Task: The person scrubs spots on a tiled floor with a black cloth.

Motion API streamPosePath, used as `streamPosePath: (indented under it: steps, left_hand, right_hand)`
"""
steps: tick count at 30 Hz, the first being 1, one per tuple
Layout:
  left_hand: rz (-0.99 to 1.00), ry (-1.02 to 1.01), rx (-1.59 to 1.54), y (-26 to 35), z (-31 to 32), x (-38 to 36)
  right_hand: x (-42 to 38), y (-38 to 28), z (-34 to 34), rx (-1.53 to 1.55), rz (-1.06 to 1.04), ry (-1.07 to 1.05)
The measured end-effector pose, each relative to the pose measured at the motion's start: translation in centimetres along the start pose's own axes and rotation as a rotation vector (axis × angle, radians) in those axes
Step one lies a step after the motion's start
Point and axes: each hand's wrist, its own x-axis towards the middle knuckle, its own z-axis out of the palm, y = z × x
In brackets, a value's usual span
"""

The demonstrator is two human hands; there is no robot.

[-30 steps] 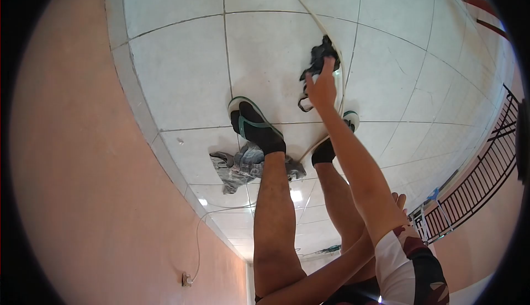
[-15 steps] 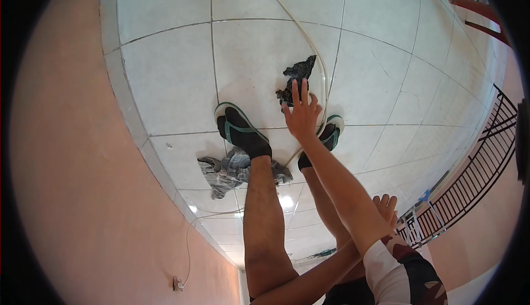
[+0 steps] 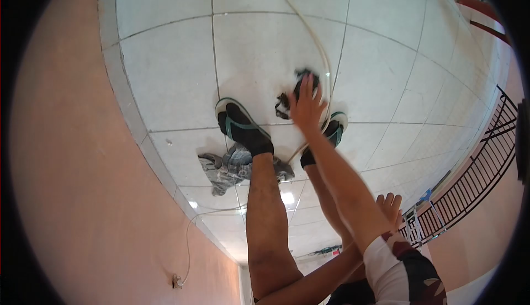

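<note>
The view is turned upside down, looking past my legs at a white tiled floor (image 3: 176,67). My right hand (image 3: 306,109) reaches to the floor with its fingers over a bunched dark cloth (image 3: 283,104), pressing it onto the tile between my feet. My left hand (image 3: 389,205) hangs behind my right arm, fingers apart, holding nothing. I stand in dark socks and green-strapped sandals, one (image 3: 234,120) left of the cloth, the other (image 3: 335,128) to its right.
A white hose (image 3: 314,34) runs across the tiles past the cloth and between my feet. A crumpled grey cloth (image 3: 226,167) lies behind one foot. A peach wall (image 3: 66,167) with a socket (image 3: 176,281) is at the left, a black railing (image 3: 475,183) at the right.
My right hand first held the dark cloth further out, then laid it flat on the tile, and now has drawn it together into a bunch under the fingers. My feet have stayed put.
</note>
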Motion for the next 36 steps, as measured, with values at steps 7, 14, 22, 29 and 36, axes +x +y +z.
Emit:
streamPosePath:
  steps: [7, 14, 22, 29, 36]
  left_hand:
    - [-0.004, 0.085, -0.04, 0.1, -1.0, 0.3]
    - [-0.013, 0.001, 0.029, -0.9, -0.4, 0.1]
    - [0.024, 0.102, 0.073, -1.5, 1.2, 0.1]
    - [0.028, 0.074, 0.009, 0.4, -0.9, 0.6]
    - [-0.007, 0.123, -0.035, 0.3, -0.5, 0.7]
  right_hand:
    - [-1.2, -0.2, -1.2, 0.105, 0.036, -0.138]
    - [-0.1, 0.8, -0.1, 0.074, 0.037, -0.017]
    - [3.0, 0.4, -0.9, 0.054, 0.023, 0.038]
    - [-4.3, 0.5, -0.3, -0.004, 0.0, -0.181]
    - [1.5, 0.9, -1.1, 0.038, -0.035, 0.021]
